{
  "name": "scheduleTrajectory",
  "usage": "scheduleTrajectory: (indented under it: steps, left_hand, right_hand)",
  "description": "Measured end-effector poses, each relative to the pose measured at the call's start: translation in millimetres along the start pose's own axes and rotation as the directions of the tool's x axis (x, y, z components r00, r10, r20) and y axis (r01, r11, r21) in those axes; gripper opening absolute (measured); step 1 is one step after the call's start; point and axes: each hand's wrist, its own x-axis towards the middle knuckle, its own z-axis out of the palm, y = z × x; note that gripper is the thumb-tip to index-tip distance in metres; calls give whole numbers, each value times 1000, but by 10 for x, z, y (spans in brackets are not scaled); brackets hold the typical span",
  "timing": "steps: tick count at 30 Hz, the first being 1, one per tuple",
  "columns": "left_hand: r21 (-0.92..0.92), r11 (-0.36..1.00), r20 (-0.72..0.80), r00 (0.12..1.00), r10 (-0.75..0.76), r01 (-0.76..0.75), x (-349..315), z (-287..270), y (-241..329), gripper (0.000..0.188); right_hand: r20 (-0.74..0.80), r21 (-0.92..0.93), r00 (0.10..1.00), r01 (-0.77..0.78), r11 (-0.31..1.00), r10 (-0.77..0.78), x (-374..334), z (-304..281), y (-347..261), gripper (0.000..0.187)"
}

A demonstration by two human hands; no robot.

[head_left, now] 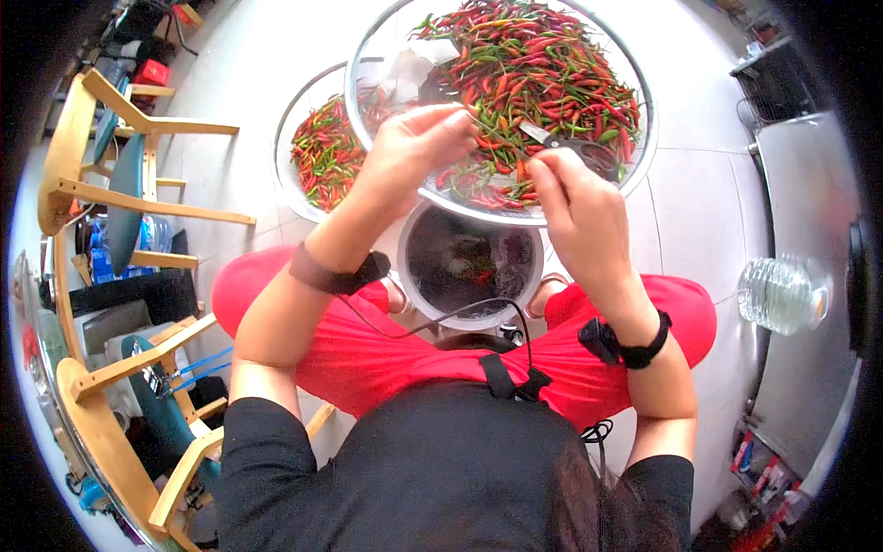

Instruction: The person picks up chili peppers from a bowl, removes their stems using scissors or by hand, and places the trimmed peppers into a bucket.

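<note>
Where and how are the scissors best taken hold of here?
Probably by the dark handles, coming from the person's right, where the right hand is: the metal blades point forward and leftward, away from that side.

Over a large round mesh basket [487,213] of red and green chili peppers [543,74], the right hand [581,198] holds dark-handled scissors [552,141]; the left hand [421,152] pinches near the blades, on something too small to tell. A smaller chili-filled basket [279,152] stands left, a white bucket [474,322] between the feet [397,296].
</note>
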Motion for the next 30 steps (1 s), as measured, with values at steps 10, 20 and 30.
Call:
scheduleTrajectory:
  steps: [10,20,30]
  left_hand:
    - [-102,992,-46,996,-74,69,-115,140,-100,31]
    - [-265,930,52,967,-249,254,-95,197,-59,24]
    - [-146,989,-9,999,-40,38,-330,363,-177,22]
  right_hand:
    - [95,107,989,-123,987,113,19,-31,54,12]
    - [82,327,959,-282,902,270,52,-91,121,21]
    - [445,550,822,-565,615,357,-104,114,162,26]
